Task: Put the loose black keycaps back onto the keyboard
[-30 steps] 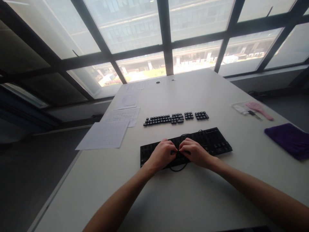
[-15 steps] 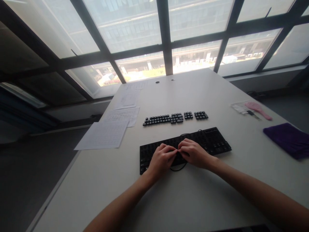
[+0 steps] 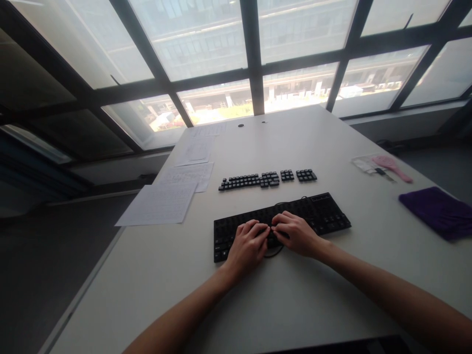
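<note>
A black keyboard (image 3: 324,214) lies across the white table (image 3: 295,305), most of its keys removed. My left hand (image 3: 248,246) rests on its middle with fingers spread flat over the key bed. My right hand (image 3: 295,232) sits beside it, fingertips bent and meeting the left hand's fingers over the keyboard; whether it pinches anything there is hidden. A thin black cable loop (image 3: 275,254) pokes out under my hands at the keyboard's near edge. Rows of loose black keycaps (image 3: 267,180) are laid out just beyond the keyboard.
Printed paper sheets (image 3: 162,201) lie along the table's left edge. At the right are a purple cloth (image 3: 438,211), a pink brush (image 3: 391,167) and small items beside it. Large windows stand behind the table's far end. A dark object edge shows at the bottom (image 3: 350,344).
My left hand has opened from a curled grip to fingers lying flat on the keyboard. The right hand stays in place. The view has shifted slightly.
</note>
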Available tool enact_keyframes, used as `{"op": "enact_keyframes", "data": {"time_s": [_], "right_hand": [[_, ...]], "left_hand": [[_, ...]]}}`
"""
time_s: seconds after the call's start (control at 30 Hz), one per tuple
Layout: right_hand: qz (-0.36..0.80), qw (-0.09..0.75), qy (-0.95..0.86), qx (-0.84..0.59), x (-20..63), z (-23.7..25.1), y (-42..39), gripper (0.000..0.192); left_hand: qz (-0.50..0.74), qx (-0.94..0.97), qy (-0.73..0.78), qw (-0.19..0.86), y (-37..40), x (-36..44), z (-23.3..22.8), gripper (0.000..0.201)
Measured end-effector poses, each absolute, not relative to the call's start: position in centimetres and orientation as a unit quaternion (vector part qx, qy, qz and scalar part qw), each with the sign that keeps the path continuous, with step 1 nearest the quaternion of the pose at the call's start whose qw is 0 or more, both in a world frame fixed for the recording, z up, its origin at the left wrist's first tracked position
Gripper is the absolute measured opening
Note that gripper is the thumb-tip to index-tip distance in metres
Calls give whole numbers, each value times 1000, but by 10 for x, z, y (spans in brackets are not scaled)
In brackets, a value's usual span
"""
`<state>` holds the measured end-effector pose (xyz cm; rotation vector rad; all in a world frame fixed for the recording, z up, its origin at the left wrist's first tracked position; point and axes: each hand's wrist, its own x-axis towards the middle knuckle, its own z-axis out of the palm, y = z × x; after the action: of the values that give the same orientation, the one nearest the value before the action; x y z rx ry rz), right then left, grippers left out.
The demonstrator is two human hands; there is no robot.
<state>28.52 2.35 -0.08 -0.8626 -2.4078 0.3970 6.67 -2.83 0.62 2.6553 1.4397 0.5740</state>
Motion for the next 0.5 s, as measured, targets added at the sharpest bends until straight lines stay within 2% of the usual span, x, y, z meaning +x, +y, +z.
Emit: {"op": "enact_keyframes", "data": {"time_s": [0.3,0.4,0.5], "right_hand": [[179,290,-884,-319,281,-4,9,13],[201,298,-877,-319,279,0,12,17],[185,325,-846,-380,277,9,40,20]], "left_hand": [[227,859,459,30,-31,53,-4,33],[262,848,456,68,-25,46,5,31],[284,825,482,79,2,44,20,32]]}}
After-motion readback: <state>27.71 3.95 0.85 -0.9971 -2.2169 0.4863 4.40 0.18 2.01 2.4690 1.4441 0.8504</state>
